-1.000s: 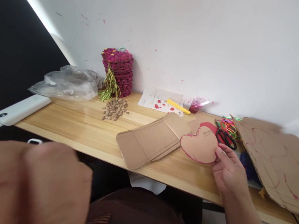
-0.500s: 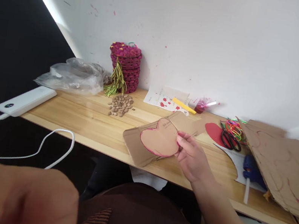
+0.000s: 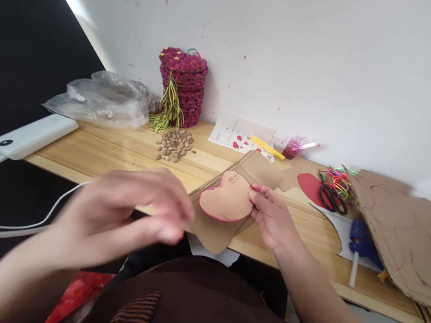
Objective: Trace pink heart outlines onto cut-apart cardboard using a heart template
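Between the thumb and fingers of my right hand (image 3: 272,215) is a cardboard heart (image 3: 228,199) with a purple-red outline, gripped at its right edge. Under the heart, a larger piece of brown cardboard (image 3: 214,233) reaches over the table's front edge. My left hand (image 3: 137,209) hangs in the air left of the heart, blurred by motion. Its fingers curve with a gap to the thumb, and nothing shows in them. Behind it lies a pile of brown beans or pebbles (image 3: 174,145) on the wooden table (image 3: 117,153).
Left: a clear plastic bag (image 3: 101,101) and a white power bank (image 3: 34,134) with its cable. A purple woven container (image 3: 186,90) stands by the wall. Right: black scissors (image 3: 333,199), a red paper shape (image 3: 310,187), a blue glue gun (image 3: 365,242) and a big cardboard sheet (image 3: 413,239).
My left hand has come from the lower left corner, close to the camera, toward the heart. My right hand keeps the heart and has moved it slightly left.
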### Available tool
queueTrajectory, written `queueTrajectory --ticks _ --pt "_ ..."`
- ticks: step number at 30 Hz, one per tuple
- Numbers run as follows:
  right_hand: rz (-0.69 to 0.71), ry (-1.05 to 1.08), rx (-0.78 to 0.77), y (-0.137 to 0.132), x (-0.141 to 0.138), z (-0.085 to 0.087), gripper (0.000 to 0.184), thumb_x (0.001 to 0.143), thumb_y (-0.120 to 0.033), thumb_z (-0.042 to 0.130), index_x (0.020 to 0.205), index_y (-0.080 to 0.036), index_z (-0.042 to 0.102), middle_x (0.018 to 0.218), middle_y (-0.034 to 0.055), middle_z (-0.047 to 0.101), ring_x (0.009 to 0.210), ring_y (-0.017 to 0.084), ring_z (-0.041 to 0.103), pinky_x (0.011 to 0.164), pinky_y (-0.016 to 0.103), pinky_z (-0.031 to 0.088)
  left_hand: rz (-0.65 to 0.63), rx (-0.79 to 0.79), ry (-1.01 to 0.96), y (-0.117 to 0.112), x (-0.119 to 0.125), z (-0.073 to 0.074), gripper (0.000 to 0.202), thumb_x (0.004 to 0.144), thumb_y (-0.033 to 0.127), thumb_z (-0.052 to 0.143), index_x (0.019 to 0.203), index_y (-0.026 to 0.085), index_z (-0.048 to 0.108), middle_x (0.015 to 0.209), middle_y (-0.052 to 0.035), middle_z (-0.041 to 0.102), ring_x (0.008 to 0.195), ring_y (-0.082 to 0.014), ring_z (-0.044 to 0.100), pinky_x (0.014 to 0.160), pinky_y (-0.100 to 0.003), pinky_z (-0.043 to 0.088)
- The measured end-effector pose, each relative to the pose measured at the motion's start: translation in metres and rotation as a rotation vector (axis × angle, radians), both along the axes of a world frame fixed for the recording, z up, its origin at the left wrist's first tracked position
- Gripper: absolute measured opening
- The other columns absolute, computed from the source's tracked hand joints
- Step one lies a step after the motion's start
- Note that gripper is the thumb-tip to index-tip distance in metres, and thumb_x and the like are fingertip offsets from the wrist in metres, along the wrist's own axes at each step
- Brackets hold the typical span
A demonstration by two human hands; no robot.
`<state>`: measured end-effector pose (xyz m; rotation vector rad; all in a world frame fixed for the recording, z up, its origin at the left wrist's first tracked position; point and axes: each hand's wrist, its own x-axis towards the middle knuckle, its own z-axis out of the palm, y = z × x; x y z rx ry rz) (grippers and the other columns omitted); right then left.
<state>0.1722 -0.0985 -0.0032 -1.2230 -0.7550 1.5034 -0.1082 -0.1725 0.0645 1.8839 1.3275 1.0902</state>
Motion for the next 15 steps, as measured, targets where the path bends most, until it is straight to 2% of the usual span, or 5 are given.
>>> queueTrajectory --ticks 3,6,8,10,15 --pt "-0.004 -0.017 0.015 0.000 0.005 -0.002 0.037 0.062 -0.028 0.086 0.091 -0.021 0.064 0.081 -0.0016 0.068 0.075 0.013 0.062 0.071 0.028 0.051 -0.147 0.085 0.129 0.025 0.014 -0.033 0.016 0.089 0.038 0.067 0.100 0.027 0.068 0.104 -0.0020 0.073 0.096 -0.0191 0.070 0.089 -0.035 0.057" --pt "0.000 -0.107 0.056 0.000 0.009 -0.006 0.040 0.063 -0.031 0.085 0.094 -0.021 0.063 0.079 -0.0022 0.066 0.074 0.013 0.060 0.071 0.028 0.049 -0.160 0.093 0.256 0.032 0.025 -0.076 0.040 0.083 0.034 0.075 0.118 0.026 0.057 0.118 -0.0048 0.067 0.109 -0.0219 0.066 0.096 -0.037 0.056" --pt "0.013 -0.202 0.109 -0.001 0.011 -0.007 0.039 0.065 -0.033 0.083 0.096 -0.021 0.062 0.074 -0.0035 0.064 0.071 0.013 0.058 0.068 0.028 0.046 -0.138 0.094 0.301 0.027 0.029 -0.095 0.047 0.083 0.032 0.076 0.123 0.027 0.052 0.118 -0.0052 0.066 0.108 -0.0226 0.066 0.094 -0.038 0.057" --pt "0.041 -0.293 0.157 -0.004 0.012 -0.007 0.037 0.069 -0.034 0.079 0.098 -0.022 0.061 0.070 -0.0047 0.062 0.068 0.013 0.057 0.066 0.028 0.045 -0.116 0.102 0.329 0.021 0.030 -0.103 0.048 0.085 0.035 0.075 0.124 0.028 0.049 0.118 -0.0055 0.066 0.109 -0.0231 0.066 0.094 -0.040 0.057" --pt "0.173 -0.412 0.162 -0.017 0.016 -0.003 0.034 0.076 -0.036 0.072 0.104 -0.023 0.056 0.068 -0.0053 0.062 0.061 0.013 0.057 0.061 0.029 0.046 -0.105 0.144 0.343 0.015 0.031 -0.106 0.058 0.088 0.040 0.070 0.136 0.027 0.041 0.125 -0.0072 0.064 0.117 -0.0226 0.061 0.100 -0.041 0.054"
